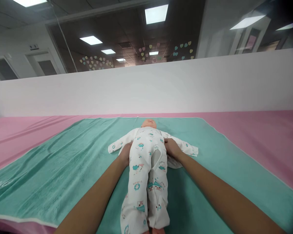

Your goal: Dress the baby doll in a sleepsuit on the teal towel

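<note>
A baby doll (148,123) in a white printed sleepsuit (146,169) lies on its back on a teal towel (63,169), head away from me. My left hand (125,152) grips the doll's side at the waist, fingers tucked under the body. My right hand (172,148) presses against the other side of the torso, fingers curled onto the sleepsuit near the chest. Both sleeves lie spread out to the sides. The legs of the suit point toward me.
The towel covers a pink padded surface (258,130) that reaches a low white wall (146,87) at the back. Above the wall, glass panels carry heart-shaped stickers (97,61). Doors stand at the far left.
</note>
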{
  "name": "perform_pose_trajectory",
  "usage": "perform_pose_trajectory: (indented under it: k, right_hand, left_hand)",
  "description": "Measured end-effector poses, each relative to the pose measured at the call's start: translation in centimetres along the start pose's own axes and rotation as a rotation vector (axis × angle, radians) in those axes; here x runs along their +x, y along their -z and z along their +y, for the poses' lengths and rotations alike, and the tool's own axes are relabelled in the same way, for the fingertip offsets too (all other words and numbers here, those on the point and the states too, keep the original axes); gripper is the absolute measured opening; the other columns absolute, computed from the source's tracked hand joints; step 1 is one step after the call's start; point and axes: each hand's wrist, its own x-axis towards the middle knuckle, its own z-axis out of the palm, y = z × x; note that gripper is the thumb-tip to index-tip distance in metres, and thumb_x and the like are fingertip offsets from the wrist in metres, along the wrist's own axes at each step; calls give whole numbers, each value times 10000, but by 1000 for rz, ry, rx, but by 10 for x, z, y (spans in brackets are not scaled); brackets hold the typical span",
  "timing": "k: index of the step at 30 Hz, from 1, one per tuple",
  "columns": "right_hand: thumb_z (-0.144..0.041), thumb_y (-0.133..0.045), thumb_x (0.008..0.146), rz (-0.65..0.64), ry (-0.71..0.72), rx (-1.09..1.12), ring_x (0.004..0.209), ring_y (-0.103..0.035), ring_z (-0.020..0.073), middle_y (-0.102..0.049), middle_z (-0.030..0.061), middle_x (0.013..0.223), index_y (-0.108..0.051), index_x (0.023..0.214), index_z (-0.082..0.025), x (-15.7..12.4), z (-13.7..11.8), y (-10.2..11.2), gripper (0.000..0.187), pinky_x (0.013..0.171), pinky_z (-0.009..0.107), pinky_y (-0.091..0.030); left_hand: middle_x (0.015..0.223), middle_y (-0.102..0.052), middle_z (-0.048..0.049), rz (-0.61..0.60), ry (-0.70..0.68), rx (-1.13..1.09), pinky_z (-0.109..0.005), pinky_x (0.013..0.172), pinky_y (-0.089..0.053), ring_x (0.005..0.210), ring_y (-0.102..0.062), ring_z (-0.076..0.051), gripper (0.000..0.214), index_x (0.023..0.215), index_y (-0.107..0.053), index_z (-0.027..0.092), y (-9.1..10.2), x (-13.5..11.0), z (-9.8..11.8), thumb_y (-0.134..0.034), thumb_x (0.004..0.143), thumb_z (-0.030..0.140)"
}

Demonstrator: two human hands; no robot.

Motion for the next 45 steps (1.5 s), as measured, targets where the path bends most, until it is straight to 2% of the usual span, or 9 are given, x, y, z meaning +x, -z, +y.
perform_pose_trajectory:
  k: [8, 13, 17, 20, 23, 29, 36, 41, 45]
  right_hand:
    - [-218, -384, 812, 210, 295, -126, 882, -534, 175, -625, 42, 932, -626, 884, -218, 9, -32, 10, 252, 820, 293, -371]
    - [-358, -509, 786, -73, 342, -62, 963, -499, 183, -581, 45, 973, -604, 852, -199, 38, -54, 7, 197, 845, 302, -366]
    - [-410, -596, 707, -302, 331, -73, 898, -498, 182, -575, 25, 944, -568, 744, -189, 57, -60, 14, 225, 797, 289, -361]
    - [-415, -559, 729, -347, 347, -75, 778, -485, 156, -562, -9, 811, -525, 705, -189, 65, -59, 14, 230, 723, 266, -349]
    - [-404, -488, 775, -269, 350, -94, 683, -446, 133, -506, -34, 700, -478, 684, -195, 68, -54, 4, 229, 651, 249, -321]
    - [-372, -411, 812, 52, 165, -97, 633, -429, 139, -465, -32, 650, -414, 678, -209, 73, -44, -22, 211, 615, 264, -319]
    - [-362, -396, 839, 105, 264, 4, 827, -516, 156, -571, 14, 876, -538, 824, -204, 49, -29, -23, 213, 732, 272, -383]
    - [-305, -392, 851, 250, 306, -60, 868, -519, 161, -584, 35, 913, -588, 879, -202, 13, -12, -13, 223, 772, 280, -385]
    - [-254, -424, 817, 228, 231, -111, 821, -533, 156, -605, 24, 884, -603, 835, -208, 2, -8, -3, 186, 744, 276, -388]
  left_hand:
    - [776, -660, -40, 351, -231, 377, -321, 728, -446, 790, -579, -211, 177, 816, -643, 176, 23, 19, -5, -549, 680, 242]
    - [1176, -558, -66, 329, -507, 612, -346, 991, -322, 1154, -443, -219, 147, 818, -640, 214, 29, 30, 0, -543, 767, 312]
    - [1284, -507, -56, 257, -428, 674, -390, 1077, -190, 1292, -297, -242, 126, 780, -639, 206, 34, 37, 6, -597, 734, 315]
    - [1203, -579, -54, 115, -364, 524, -374, 1032, -271, 1210, -407, -236, 247, 881, -646, 212, 36, 35, 11, -538, 770, 403]
    - [1084, -634, -65, 71, -319, 426, -341, 946, -359, 1082, -500, -232, 299, 910, -642, 200, 38, 32, 16, -539, 760, 438]
    - [957, -634, -37, -40, -299, 598, -279, 819, -397, 936, -538, -205, 264, 673, -570, 193, 47, 36, 17, -541, 758, 441]
    - [648, -551, 2, 340, -325, 918, -286, 692, -369, 683, -523, -179, 212, 698, -487, 213, 40, 60, 1, -439, 827, 374]
    - [896, -629, -41, 375, -425, 1063, -336, 794, -367, 860, -561, -209, 190, 963, -516, 223, 38, 64, -8, -361, 876, 288]
    - [1225, -548, -61, 250, -585, 1238, -349, 912, -345, 1105, -489, -210, 363, 1210, -462, 236, 43, 52, -12, -325, 876, 192]
